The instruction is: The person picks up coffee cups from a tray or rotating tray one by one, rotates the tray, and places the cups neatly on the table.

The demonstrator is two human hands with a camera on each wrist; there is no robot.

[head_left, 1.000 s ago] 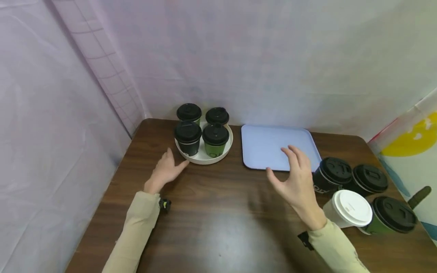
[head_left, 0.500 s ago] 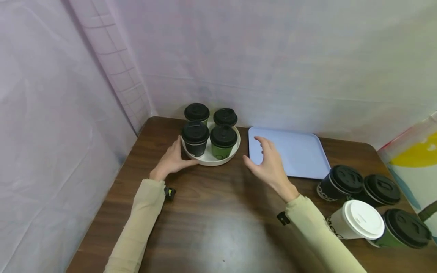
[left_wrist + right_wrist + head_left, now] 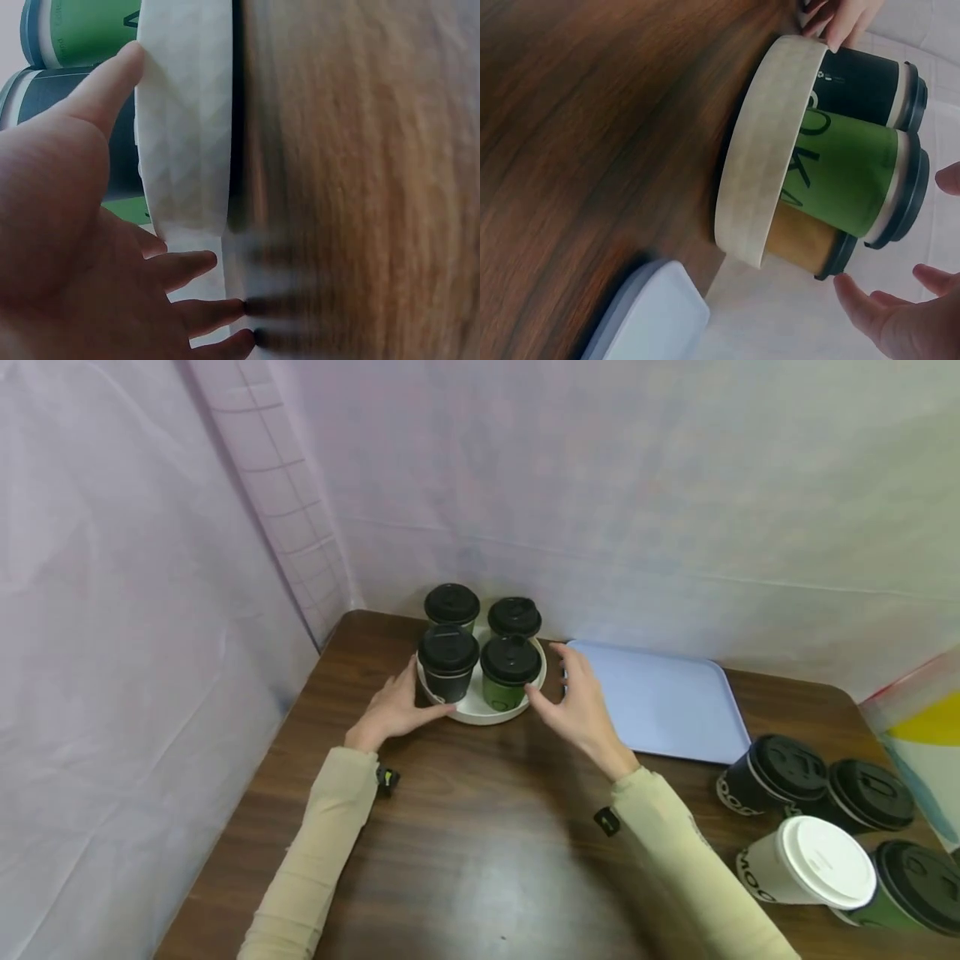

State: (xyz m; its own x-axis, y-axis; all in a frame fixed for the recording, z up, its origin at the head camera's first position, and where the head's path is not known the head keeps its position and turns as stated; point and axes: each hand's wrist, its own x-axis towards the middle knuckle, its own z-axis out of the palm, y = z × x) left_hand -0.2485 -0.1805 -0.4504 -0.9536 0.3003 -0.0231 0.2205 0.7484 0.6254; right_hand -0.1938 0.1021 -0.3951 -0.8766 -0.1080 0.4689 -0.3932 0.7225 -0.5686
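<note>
A round white tray (image 3: 486, 719) with a raised rim carries several lidded paper cups at the back of the table. A black cup (image 3: 448, 683) and a green cup (image 3: 501, 694) stand in front; two more black lids (image 3: 452, 603) show behind. My left hand (image 3: 393, 706) is at the tray's left front, its thumb at the rim and its fingers spread along the patterned wall (image 3: 191, 112). On the other side, my right hand (image 3: 581, 714) is spread beside the tray, thumb tip near the green cup. The right wrist view shows its fingers (image 3: 862, 304) apart from the cups, near a brown cup (image 3: 802, 234).
A pale blue rectangular tray (image 3: 667, 702) lies right of the round one, partly behind my right hand. At the table's right stand a white cup (image 3: 780, 864), a green cup (image 3: 885, 902) and black cups (image 3: 757, 781). White sheeting (image 3: 600, 485) hangs behind and at left.
My left hand has moved right and forward up to the round tray's rim. The right hand has swung left from over the blue tray to the round tray's right side. The head view has shifted.
</note>
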